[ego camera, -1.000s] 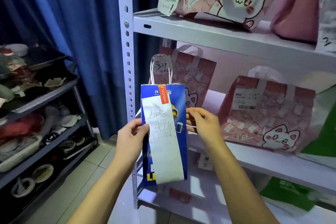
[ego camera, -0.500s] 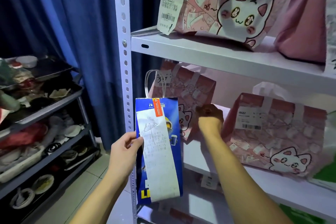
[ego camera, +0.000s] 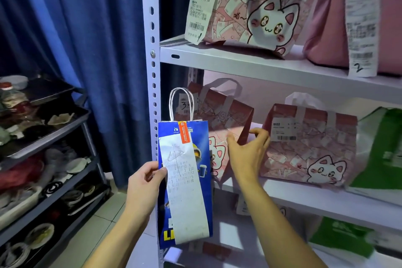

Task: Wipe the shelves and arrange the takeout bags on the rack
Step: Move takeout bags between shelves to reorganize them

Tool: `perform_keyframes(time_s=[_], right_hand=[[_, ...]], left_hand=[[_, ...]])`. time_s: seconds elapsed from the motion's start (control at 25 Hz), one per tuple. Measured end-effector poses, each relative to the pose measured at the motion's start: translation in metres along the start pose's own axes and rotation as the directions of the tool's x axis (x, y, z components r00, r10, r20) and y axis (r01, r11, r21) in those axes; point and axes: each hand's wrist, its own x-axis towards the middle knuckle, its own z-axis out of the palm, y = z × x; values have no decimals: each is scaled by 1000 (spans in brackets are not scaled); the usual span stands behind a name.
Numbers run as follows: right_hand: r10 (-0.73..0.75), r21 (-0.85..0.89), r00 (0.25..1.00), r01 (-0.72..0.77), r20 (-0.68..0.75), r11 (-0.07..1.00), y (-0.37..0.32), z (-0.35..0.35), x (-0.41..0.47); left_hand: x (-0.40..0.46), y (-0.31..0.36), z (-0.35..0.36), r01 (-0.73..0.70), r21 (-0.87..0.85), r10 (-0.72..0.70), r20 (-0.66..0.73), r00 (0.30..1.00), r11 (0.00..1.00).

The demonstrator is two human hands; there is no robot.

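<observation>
On the middle shelf (ego camera: 304, 199), right hand (ego camera: 247, 154) now grasps the pink bag (ego camera: 226, 122).

From where I watch, the tall blue paper bag (ego camera: 187, 183) looks glossy on its printed face, with twisted white paper-cord handles (ego camera: 181, 102) and a thin, creased white paper receipt (ego camera: 185, 191) taped down by a shiny orange sticker (ego camera: 184, 132). The white painted metal rack (ego camera: 261, 65) has a smooth, matt finish, its upright (ego camera: 152, 72) punched with holes. At the left edge of the middle shelf, the pink cat-print tote bag (ego camera: 226, 128) seems a soft, matt non-woven cloth. The green bag (ego camera: 385, 150) at the right edge looks like slightly shiny plastic or cloth; I cannot tell which. The dark blue curtain (ego camera: 76, 39) is matt, folded cloth.
</observation>
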Motion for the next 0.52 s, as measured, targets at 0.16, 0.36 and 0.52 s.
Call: perform_keyframes(time_s=[0.16, 0.36, 0.52], right_hand=[[155, 94, 987, -157, 32, 983, -32, 0, 26], [18, 105, 999, -22, 37, 994, -29, -10, 13], [-58, 261, 998, 58, -10, 964, -32, -31, -19]], left_hand=[[-9, 6, -16, -25, 8, 25, 2, 1000, 1000], [-13, 13, -30, -32, -4, 32, -20, 999, 999], [-11, 19, -34, -39, -17, 38, -35, 999, 999]])
